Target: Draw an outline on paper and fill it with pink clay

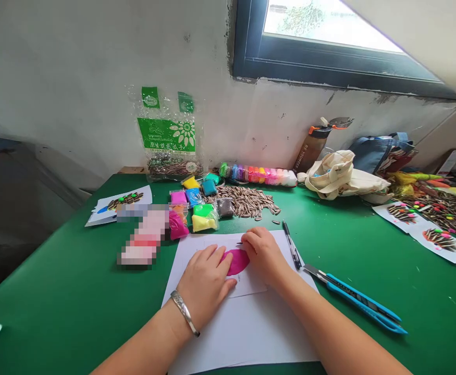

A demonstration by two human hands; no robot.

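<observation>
- Table (75, 297) is spreading green beneath everything.
- White sheet (251, 333) is lying front and centre; smaller paper (249, 287) is resting on it.
- Left hand (206, 278) is lying spread, fingers loosely apart, touching the left side of the magenta clay (237, 263), gripping nothing.
- Right hand (265, 252) is curling, fingertips drawn together at the clay's upper right; cannot tell whether they are holding anything.
- Blue knife (362, 302) is lying to the right.
- Clay is sitting flat on the smaller paper, between both hands.

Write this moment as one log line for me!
left hand: open, over left edge of magenta clay | right hand: fingers bent, near right edge | clay: on white paper
</observation>
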